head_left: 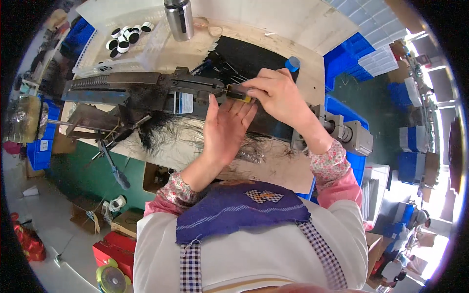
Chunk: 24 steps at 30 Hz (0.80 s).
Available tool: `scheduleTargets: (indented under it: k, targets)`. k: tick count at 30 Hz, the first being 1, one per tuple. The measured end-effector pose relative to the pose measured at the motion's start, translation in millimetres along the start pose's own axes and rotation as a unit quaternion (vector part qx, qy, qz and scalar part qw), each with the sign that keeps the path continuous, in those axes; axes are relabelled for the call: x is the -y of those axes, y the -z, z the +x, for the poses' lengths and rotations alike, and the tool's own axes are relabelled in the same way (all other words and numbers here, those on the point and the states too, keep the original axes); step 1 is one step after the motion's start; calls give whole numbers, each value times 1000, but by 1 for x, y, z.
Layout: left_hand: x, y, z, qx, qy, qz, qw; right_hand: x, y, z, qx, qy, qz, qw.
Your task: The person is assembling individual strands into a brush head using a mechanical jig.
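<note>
My right hand (283,97) pinches a small dark piece with a yellow edge (238,92) between thumb and fingers, at the right end of a long dark metal bench tool (193,87). Just below it my left hand (224,131) lies palm up with the fingers stretched out, their tips close under the piece. Whether those fingertips touch it I cannot tell. Loose black hair-like fibres (183,132) are strewn over the wooden table (281,163) around my left wrist. Several thin metal tools (222,66) lie on a black mat (254,54) behind the hands.
At the back left a clear plastic basket (88,61) holds several black-and-white round pieces (123,47). A steel flask (180,22) stands beside it. A blue-capped container (292,64) is near my right hand. A metal cylinder mechanism (342,132) sits at the right edge, a blue-handled lever (117,173) at the left.
</note>
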<state>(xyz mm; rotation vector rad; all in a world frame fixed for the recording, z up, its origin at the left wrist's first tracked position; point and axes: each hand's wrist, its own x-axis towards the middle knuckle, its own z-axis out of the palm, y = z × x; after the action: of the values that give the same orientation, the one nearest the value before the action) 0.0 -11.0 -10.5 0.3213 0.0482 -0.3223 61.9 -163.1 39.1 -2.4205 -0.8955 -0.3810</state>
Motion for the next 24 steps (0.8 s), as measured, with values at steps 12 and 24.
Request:
scheduleTargets:
  k: [12, 24]
  targets:
    - [-8, -7, 7, -23, 12, -1, 1000, 4, 11, 2, -21, -12, -8, 1000]
    - [-12, -2, 5, 4, 33, -9, 999, 12, -5, -2, -20, 84, -102, 991]
